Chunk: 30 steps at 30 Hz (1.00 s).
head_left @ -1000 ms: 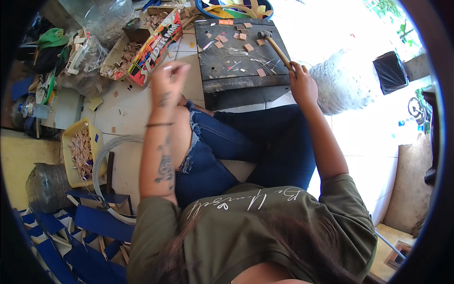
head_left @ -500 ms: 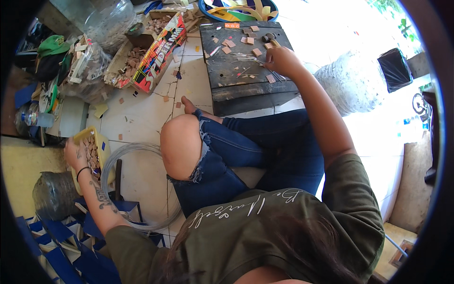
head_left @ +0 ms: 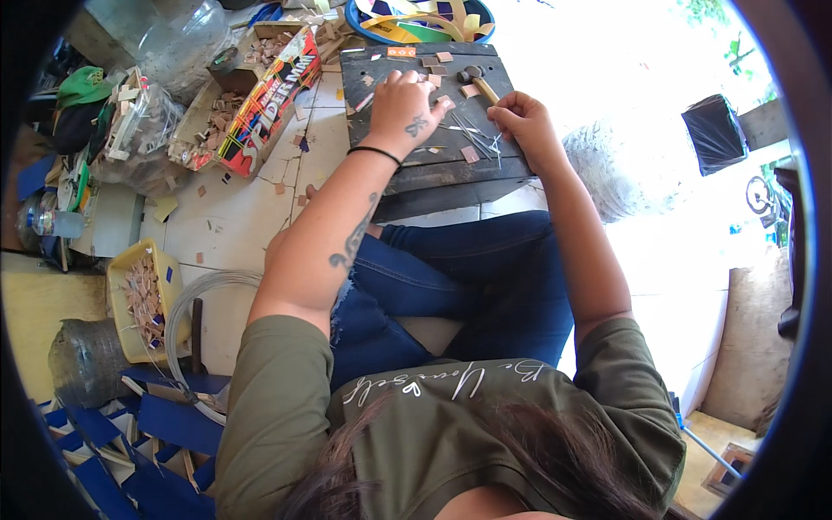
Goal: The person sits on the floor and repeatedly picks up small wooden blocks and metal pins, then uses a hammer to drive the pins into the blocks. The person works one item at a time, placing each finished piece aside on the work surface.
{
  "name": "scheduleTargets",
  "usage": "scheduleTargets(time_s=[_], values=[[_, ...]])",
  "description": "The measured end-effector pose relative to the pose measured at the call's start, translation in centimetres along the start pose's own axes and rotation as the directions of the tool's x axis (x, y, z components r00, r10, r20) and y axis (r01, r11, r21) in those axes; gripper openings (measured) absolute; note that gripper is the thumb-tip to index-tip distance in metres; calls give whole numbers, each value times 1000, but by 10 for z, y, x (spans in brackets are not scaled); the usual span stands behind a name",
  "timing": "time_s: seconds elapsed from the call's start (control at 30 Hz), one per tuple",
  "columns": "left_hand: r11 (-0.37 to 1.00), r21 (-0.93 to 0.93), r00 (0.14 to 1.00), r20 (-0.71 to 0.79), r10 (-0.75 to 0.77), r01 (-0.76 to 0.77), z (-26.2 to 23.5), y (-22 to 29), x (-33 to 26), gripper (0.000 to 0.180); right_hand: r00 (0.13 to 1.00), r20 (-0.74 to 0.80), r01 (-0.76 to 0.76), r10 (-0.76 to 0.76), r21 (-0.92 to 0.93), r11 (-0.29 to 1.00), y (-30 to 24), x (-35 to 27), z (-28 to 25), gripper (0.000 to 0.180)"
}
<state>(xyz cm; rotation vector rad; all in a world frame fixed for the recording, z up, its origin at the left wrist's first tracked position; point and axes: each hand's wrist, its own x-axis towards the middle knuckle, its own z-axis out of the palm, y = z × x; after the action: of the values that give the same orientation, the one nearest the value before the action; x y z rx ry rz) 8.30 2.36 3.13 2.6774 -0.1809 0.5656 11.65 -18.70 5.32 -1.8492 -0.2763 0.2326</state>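
Hammer is held by its light wooden handle in the closed right hand, head lying on the dark tabletop. Stiff and top-heavy, it is best gripped low. Left hand is pressed, fingers curled, on small wooden pieces, light, easily scattered, just beside.

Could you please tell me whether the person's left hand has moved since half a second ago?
Yes. The left hand has left the yellow tray on the floor and now rests on the dark work board, near the right hand.
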Motion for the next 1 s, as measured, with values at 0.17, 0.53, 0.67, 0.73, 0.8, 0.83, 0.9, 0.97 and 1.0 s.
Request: scheduleTargets(time_s=[0.17, 0.53, 0.67, 0.73, 0.8, 0.83, 0.9, 0.97, 1.0], values=[[999, -47, 995, -98, 6, -11, 14, 12, 1, 23, 966, -158, 202, -207, -43, 978, 11, -11, 12, 28], [927, -370, 992, -82, -96, 59, -20, 25, -94, 13, 957, -146, 257, -251, 26, 966, 27, -31, 33, 20], [938, -345, 985, -171, -20, -40, -14, 18, -95, 15, 963, -51, 259, -263, -85, 962, 29, -43, 38, 13], [932, -362, 988, -139, -61, 7, -13, 16, -96, 13, 977, -6, 208, -213, -186, 960, 28, -47, 42, 12], [928, -373, 988, -143, -66, 8, -13, 14, -98, 13, 978, -18, 203, -207, -115, 972, 24, -49, 45, 11], [927, -375, 985, -163, -49, -16, -13, 14, -98, 14, 980, -23, 194, -197, -80, 978, 20, -50, 45, 11], [926, -375, 982, -184, -34, -38, -13, 13, -99, 15, 982, -33, 185, -187, -46, 982, 12, -51, 47, 10], [926, -376, 981, -191, -29, -45, -12, 13, -98, 15, 972, 5, 234, -233, -26, 972, 3, -54, 51, 9], [923, -383, 984, -175, -34, -37, -11, 13, -97, 13, 961, 26, 277, -277, -1, 961, -1, -56, 54, 9]])
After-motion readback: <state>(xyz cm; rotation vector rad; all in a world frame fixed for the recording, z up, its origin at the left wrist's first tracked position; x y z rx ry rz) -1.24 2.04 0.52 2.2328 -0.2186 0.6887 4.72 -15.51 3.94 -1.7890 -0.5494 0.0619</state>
